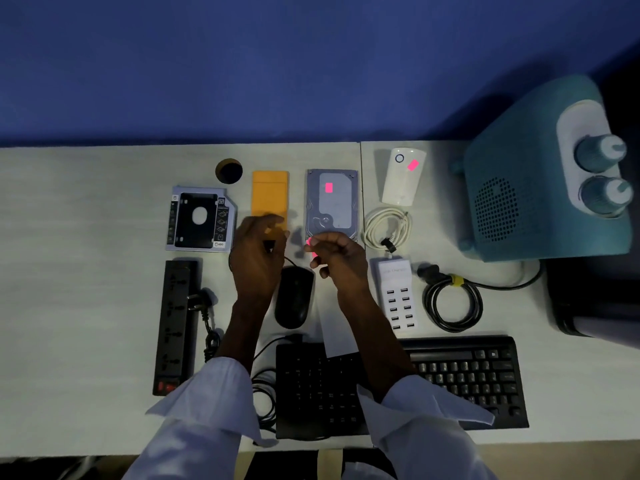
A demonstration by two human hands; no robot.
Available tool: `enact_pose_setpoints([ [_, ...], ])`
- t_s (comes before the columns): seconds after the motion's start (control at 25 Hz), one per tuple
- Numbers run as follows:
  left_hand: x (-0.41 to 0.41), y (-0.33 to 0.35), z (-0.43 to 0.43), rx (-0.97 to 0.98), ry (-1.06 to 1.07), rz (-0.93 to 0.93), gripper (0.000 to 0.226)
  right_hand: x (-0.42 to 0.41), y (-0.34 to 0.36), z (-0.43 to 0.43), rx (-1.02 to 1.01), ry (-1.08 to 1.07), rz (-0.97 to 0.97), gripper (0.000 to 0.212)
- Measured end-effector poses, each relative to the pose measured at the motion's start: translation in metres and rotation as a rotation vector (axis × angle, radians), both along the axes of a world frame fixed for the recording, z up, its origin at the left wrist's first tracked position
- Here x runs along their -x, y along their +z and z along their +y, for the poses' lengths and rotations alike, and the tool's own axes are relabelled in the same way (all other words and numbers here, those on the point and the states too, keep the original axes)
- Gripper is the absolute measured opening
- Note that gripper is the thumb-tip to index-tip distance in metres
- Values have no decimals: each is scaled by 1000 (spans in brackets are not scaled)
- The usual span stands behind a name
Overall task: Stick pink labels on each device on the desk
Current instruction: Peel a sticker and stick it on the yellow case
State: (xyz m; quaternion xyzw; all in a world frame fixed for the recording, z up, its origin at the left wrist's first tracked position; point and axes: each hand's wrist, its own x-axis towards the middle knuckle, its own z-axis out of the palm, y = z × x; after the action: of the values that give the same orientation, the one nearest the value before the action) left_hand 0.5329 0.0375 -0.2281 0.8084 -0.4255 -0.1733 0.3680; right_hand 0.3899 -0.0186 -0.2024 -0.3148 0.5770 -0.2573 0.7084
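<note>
Only the hard drive (337,207) and the power bank (401,184) are labelled; my right hand (341,258) pinches a pink label (309,242), my left hand (258,252) I cannot tell.

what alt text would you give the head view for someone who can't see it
A person's right hand pinches a pink label while the left hand is at the near end of the orange case on a desk of devices. The hard drive and white power bank already carry pink labels.
</note>
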Motion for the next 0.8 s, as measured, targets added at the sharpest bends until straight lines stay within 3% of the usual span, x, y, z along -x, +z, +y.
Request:
enact_pose_setpoints([
  [0.12, -8, -13, -22, -182, 69, -192, 56, -8, 2, -5, 87, 14, 69, 20],
  [0.24, -11, -19, -44, -329, 90, -181, 82, -12, -2, -11, 168, 40, 112, 26],
  [0.44, -30, -19, -55, -278, 37, -129, 91, -20, -3, -23, 129, 32, 87, 12],
  [0.52, -38, -12, -55, -180, 95, 132, 75, -24, -1, -28, 109, 12, 55, 10],
  [0.6, -40, 1, -54, -78, 232, 663, 52, -29, 2, -31, 86, -18, 17, 13],
  [0.68, -42, 6, -46, 47, 269, 1216, 47, -35, 6, -32, 81, -38, -15, 21],
  [0.8, -39, 4, -33, 154, 235, 1510, 48, -49, 12, -30, 76, -75, -74, 23],
])
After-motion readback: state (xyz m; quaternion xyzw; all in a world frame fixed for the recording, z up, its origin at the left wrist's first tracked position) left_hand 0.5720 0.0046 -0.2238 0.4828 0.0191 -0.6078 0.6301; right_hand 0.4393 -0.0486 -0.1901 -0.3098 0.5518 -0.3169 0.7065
